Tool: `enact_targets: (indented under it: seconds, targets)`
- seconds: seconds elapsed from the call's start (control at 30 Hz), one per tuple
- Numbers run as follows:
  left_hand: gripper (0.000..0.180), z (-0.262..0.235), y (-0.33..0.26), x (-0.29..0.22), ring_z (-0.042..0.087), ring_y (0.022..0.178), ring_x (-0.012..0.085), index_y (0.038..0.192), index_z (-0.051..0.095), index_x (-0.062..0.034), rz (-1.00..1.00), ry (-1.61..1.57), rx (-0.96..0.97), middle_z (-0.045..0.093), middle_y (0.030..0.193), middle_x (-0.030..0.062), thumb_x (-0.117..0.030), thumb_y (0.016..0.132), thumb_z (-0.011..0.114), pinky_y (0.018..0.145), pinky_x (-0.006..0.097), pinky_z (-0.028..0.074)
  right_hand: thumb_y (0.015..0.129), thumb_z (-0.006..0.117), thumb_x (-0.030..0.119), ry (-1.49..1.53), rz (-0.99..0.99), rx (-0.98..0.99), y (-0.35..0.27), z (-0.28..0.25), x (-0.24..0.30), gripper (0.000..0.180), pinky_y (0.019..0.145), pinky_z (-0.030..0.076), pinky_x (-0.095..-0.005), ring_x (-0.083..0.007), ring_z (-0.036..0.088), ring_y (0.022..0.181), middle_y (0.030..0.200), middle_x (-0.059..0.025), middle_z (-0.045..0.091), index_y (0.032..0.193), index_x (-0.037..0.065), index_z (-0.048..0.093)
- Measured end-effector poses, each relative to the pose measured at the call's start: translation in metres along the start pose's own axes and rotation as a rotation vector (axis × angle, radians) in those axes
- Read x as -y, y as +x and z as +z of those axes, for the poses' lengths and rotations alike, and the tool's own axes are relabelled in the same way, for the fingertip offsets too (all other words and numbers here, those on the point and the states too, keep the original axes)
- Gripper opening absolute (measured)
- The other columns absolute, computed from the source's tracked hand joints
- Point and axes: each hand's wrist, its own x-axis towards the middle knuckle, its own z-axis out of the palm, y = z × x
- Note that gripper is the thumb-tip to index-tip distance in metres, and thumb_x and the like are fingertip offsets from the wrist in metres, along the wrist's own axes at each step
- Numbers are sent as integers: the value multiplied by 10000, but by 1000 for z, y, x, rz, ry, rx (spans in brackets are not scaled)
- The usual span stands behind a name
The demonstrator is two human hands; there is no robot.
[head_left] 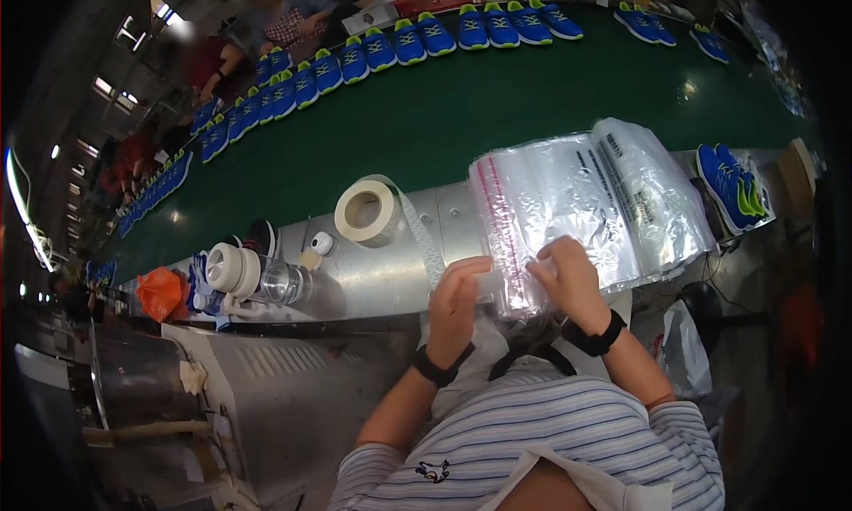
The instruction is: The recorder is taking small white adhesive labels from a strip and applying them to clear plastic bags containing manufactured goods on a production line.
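A stack of clear plastic bags point(559, 205) with a red-striped edge lies on the metal ledge before me. My left hand point(453, 311) is at the stack's left edge, its fingers bent together around a small translucent piece point(489, 284), perhaps a sticker. Over the near part of the bags, my right hand point(575, 285) has curled fingers with the thumb close to them; what it pinches, if anything, is too small to make out. From a roll of clear stickers point(366, 213), a strip point(421, 238) runs down toward my left hand.
Blue shoes point(406, 41) line the far side of the green belt point(382, 112). Another pair point(729, 188) stands right of the bags. A water bottle point(280, 282), white jug point(232, 268) and orange bag point(160, 293) are at left. Other people sit across the belt.
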Motion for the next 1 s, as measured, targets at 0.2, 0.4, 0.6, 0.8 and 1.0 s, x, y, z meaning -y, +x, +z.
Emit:
enact_targets:
  seconds: [0.2,0.4,0.6,0.8,1.0]
  targets:
    - [338,82,33,65,497,1092,229,1128,463,37,-392,-789,267,535,1136,171,-225,967,321,958,341,378,644,709,174,-388,-86,-176,3,30,-31,271,700,365,-388,-272,475,851,891,-100,491,792,35,529]
    - [359,75,37,69,464,1141,327,1092,436,2,-710,-1074,92,525,1108,221,-317,963,331,991,432,353,709,610,59,-288,-15,-291,2,12,-54,130,636,380,-406,-304,474,756,811,-128,477,775,21,505]
    - [331,83,62,58,534,1056,339,1093,447,40,-786,-1025,215,540,1040,213,-243,956,343,939,420,427,782,561,22,287,9,-251,-2,-2,-46,95,708,402,-314,-251,492,766,814,-120,481,767,14,468]
    - [248,123,87,96,587,932,240,1036,498,71,-501,-598,753,555,1049,171,-120,916,392,809,362,510,818,535,16,565,23,-165,5,-29,-39,66,704,385,-268,-162,467,767,860,-71,480,775,12,485]
    - [375,101,82,82,575,986,312,1131,441,47,-822,-893,858,535,1110,207,-269,951,352,813,381,505,572,760,138,-54,-321,12,-10,-36,-31,491,736,428,-359,-280,510,862,990,-119,520,982,42,507]
